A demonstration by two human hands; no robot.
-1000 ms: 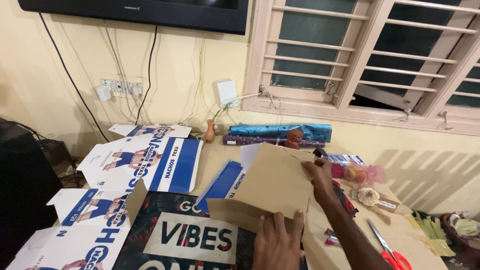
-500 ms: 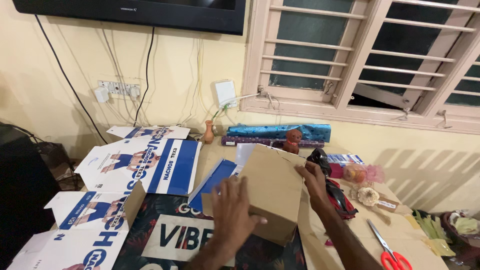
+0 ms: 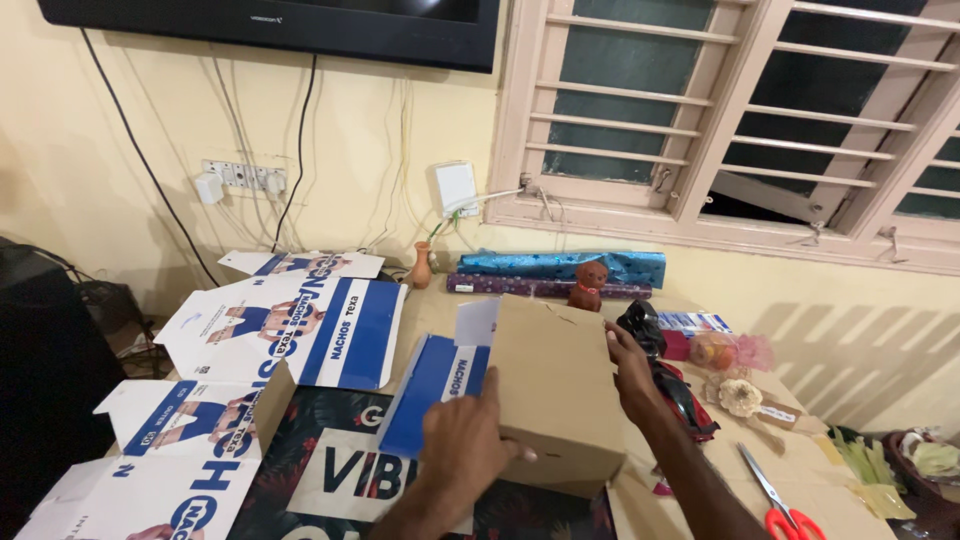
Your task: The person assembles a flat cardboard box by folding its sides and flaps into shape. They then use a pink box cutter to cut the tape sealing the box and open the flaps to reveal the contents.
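Head view, from the left: flattened blue-and-white cartons (image 3: 300, 325) cover the near-left of the table (image 3: 800, 470), then the left hand (image 3: 462, 448) lies spread with its palm pressed on the left face of the brown cardboard box (image 3: 555, 385), which stands at the table's middle over a dark printed mat (image 3: 330, 470). The right hand (image 3: 632, 368) grips the box's far right edge, so I judge the box is being squared into shape, and closing it would call for steady pressure from both sides. Free room is scant: a black bag (image 3: 660, 365) sits just beside the right hand, red-handled scissors (image 3: 778, 500) lie farther right, and rolls of wrapping paper (image 3: 560, 268) line the wall behind.
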